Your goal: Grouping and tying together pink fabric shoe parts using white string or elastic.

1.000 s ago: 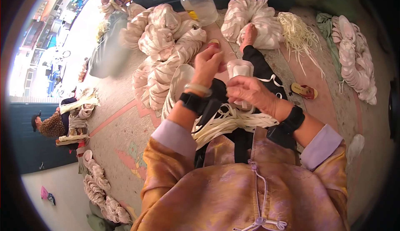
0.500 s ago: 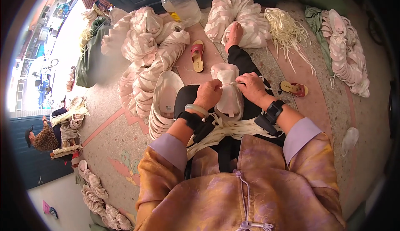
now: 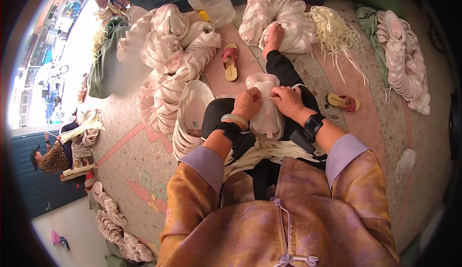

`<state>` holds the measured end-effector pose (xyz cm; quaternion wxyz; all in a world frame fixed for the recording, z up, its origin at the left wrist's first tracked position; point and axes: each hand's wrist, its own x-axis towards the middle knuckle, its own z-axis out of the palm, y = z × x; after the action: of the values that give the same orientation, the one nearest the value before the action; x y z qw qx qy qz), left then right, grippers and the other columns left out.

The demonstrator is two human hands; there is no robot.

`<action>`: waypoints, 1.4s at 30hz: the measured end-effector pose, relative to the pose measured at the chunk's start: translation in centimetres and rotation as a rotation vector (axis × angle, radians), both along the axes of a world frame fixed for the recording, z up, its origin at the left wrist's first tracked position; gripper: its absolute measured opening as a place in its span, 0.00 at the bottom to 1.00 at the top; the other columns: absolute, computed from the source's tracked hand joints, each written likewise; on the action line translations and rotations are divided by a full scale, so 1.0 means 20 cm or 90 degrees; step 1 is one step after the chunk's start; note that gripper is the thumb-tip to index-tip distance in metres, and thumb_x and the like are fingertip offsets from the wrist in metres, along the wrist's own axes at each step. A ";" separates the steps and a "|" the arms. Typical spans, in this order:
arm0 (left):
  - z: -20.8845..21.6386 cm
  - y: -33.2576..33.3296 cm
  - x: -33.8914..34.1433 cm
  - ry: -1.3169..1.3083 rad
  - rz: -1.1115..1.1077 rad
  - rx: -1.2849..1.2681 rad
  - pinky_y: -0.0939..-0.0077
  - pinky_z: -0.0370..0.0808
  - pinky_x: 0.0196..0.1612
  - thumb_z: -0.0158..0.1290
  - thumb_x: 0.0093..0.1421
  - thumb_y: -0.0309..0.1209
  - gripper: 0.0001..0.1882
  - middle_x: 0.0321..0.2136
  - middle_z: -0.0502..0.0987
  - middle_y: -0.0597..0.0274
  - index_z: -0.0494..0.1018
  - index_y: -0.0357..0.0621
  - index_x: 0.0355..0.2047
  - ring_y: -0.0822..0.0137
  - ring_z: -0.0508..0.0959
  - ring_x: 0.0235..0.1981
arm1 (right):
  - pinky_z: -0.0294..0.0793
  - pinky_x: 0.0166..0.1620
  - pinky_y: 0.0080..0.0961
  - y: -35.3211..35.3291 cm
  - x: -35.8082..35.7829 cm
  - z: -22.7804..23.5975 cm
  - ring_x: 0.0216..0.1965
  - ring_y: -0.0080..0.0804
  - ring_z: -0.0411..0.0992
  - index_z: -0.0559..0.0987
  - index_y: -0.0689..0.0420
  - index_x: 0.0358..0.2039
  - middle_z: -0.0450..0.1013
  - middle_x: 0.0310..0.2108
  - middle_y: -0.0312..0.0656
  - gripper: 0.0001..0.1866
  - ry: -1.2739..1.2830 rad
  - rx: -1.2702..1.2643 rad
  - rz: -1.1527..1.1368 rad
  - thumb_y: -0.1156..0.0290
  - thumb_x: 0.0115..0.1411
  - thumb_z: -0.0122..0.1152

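Note:
A pale pink and white shoe upper [image 3: 266,117] lies lengthwise between my thighs, its heel end toward me. My left hand [image 3: 247,103] is closed at the left side of its throat, fingertips pinched on a thin pale shoelace. Opposite it, my right hand [image 3: 288,101] pinches the same shoelace at the right side. The fingers largely hide the lace, and the two hands are close together over the upper. Across my lap lies a bundle of cream laces [image 3: 269,150]. Left of my knee stands a nested stack of pale shoe uppers [image 3: 191,139].
Piles of uppers [image 3: 163,50] lie front left, with another pile [image 3: 274,19] under my bare foot. A heap of laces [image 3: 334,31], red sandals [image 3: 230,62] and a clear plastic jug [image 3: 209,2] are on the floor. Another person [image 3: 53,154] sits far left.
My hands have drawn closer together over the throat of the upper. The view has shifted slightly, and the upper stays between my thighs.

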<state>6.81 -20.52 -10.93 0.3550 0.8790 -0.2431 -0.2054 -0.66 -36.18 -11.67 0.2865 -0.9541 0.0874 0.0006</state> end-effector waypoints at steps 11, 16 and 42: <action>0.01 0.01 -0.03 0.011 0.003 -0.004 0.75 0.71 0.30 0.54 0.42 0.26 0.08 0.19 0.72 0.62 0.71 0.43 0.26 0.68 0.74 0.22 | 0.62 0.41 0.43 0.02 -0.01 -0.02 0.32 0.41 0.71 0.73 0.51 0.25 0.73 0.27 0.40 0.04 -0.056 -0.009 0.022 0.68 0.51 0.49; -0.02 0.02 -0.02 -0.001 0.012 -0.006 0.74 0.71 0.30 0.54 0.42 0.26 0.09 0.20 0.73 0.61 0.70 0.43 0.27 0.65 0.74 0.23 | 0.64 0.37 0.39 0.05 0.02 -0.01 0.32 0.42 0.71 0.72 0.52 0.25 0.73 0.27 0.41 0.03 -0.029 -0.034 0.046 0.71 0.50 0.49; -0.01 0.05 -0.09 0.067 0.057 0.013 0.74 0.70 0.30 0.57 0.42 0.29 0.12 0.21 0.72 0.59 0.67 0.42 0.27 0.64 0.73 0.24 | 0.67 0.35 0.35 0.07 0.04 -0.02 0.35 0.43 0.71 0.74 0.52 0.26 0.73 0.28 0.42 0.05 0.069 0.147 0.014 0.70 0.48 0.49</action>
<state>5.05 -19.55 -11.06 0.3667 0.8807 -0.1827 -0.2376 0.11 -34.68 -12.05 0.3889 -0.9143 0.0918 0.0656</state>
